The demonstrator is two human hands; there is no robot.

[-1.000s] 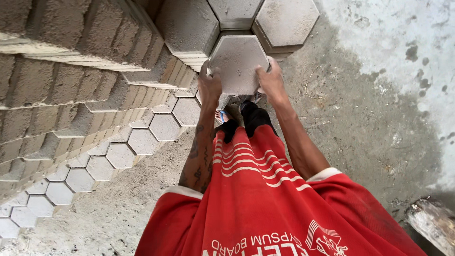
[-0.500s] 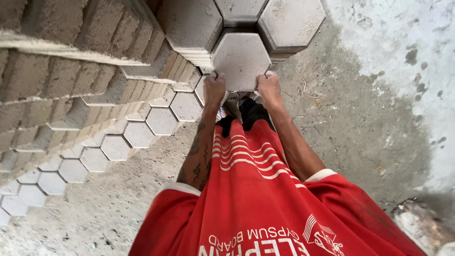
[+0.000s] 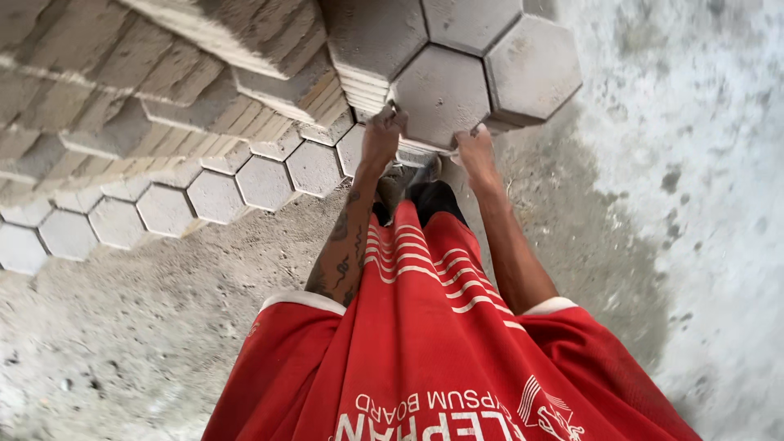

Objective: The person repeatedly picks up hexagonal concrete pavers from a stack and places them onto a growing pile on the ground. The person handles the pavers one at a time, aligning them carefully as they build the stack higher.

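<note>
Grey hexagonal paving block (image 3: 441,94), flat rough face, level among stacked neighbours (image 3: 535,69)

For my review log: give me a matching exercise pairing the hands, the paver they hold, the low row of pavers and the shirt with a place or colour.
1 left hand
2 right hand
3 hexagonal paver
4 single-layer row of pavers
5 shirt

A red
B gripped by both hands
C on the paver's left lower edge
D on the paver's right lower edge
E on the ground, left

1-C, 2-D, 3-B, 4-E, 5-A
</note>
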